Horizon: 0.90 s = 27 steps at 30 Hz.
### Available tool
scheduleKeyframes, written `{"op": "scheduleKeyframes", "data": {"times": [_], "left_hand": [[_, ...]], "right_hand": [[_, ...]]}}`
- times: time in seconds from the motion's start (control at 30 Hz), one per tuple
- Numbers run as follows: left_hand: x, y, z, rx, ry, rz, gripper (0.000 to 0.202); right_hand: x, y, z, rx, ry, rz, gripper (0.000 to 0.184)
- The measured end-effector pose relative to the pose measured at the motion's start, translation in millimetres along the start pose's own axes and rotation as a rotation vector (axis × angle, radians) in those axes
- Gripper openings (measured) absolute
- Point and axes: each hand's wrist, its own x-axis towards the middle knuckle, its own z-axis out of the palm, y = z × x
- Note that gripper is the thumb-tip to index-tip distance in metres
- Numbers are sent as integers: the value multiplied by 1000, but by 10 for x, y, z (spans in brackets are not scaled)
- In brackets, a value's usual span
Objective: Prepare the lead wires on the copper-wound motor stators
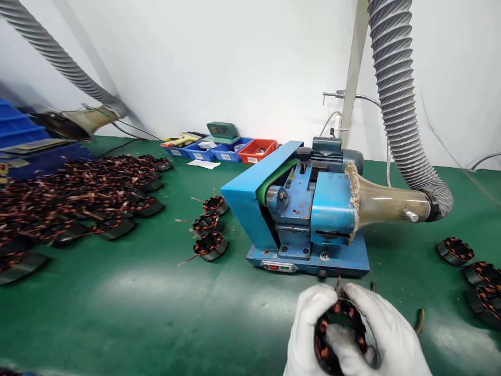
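Observation:
A ring-shaped motor stator (322, 347) with copper windings is held upright at the lower right, its open middle facing me. White-gloved, my left hand (303, 326) grips the ring's left side. My right hand (391, 329), gloved too, is closed around its right side. Gloved fingers show through the centre hole. Fingertips of both hands meet at the top of the ring, near a short bundle of wire ends (338, 283) pointing upward. Just beyond my hands stands a blue belt machine (293, 209) with red and green switches at its base.
Three stators (210, 246) stand left of the machine. A large pile of stators (78, 198) covers the far left. More stators (456, 251) lie at the right. A grey hose (399, 94) joins the machine's funnel (391, 201). Blue and red bins (256, 151) line the back.

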Motion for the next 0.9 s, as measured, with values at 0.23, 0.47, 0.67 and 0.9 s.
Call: {"op": "scheduleKeyframes", "data": {"times": [0.23,0.47,0.67,0.9], "left_hand": [[313,-135,224,-151,147,-27,31],[638,-65,335,-220,168,-25,40],[654,102,334,-218,113,15,45],[373,-57,199,-311,133,-169,43]], "right_hand": [[445,-6,181,43,-173,100,31],[774,-131,215,-55,-181,181,35],[851,-183,183,-149,-188,216,34],[452,-121,192,-10,-92,135,36]]}}
